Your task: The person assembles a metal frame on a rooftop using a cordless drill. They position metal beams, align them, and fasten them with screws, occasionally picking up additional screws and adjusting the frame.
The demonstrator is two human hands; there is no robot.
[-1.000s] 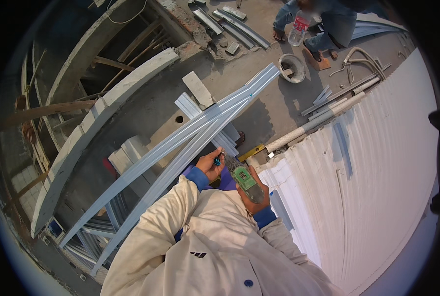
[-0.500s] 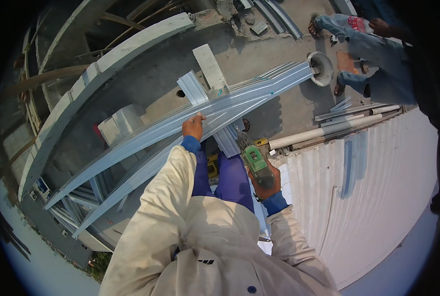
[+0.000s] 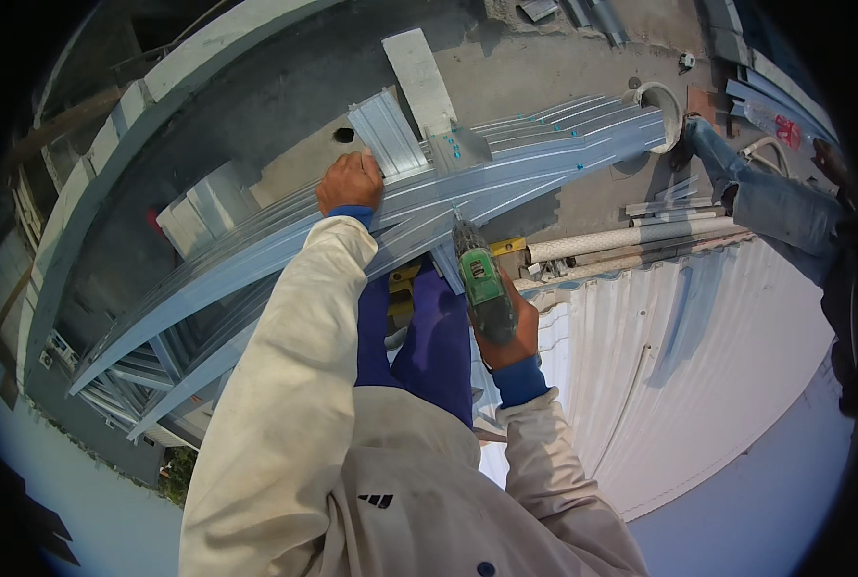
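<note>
Outdoor building site
Bare concrete (image 3: 516, 77) lay far off, metal channels (image 3: 400, 204) midway, pipes (image 3: 631, 238) and ribbed sheeting (image 3: 727, 356) at right.

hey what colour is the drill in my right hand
Green and blackish; the drill shows best in the head view.

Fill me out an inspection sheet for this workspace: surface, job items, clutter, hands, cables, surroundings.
Surface: grey concrete floor, partly shadowed.
Job's things: long metal channels, some crossing; teal dots on them, probably screws; green-and-black drill, tip over the channels, contact unclear.
Clutter: white blocks, pale pipe, yellow level, round tub at the channel ends.
Left hand: on the channels, grip unclear.
Right hand: grips the drill.
Cables: nothing seen.
Surroundings: corrugated sheeting at right; another person's leg near the tub.
</note>
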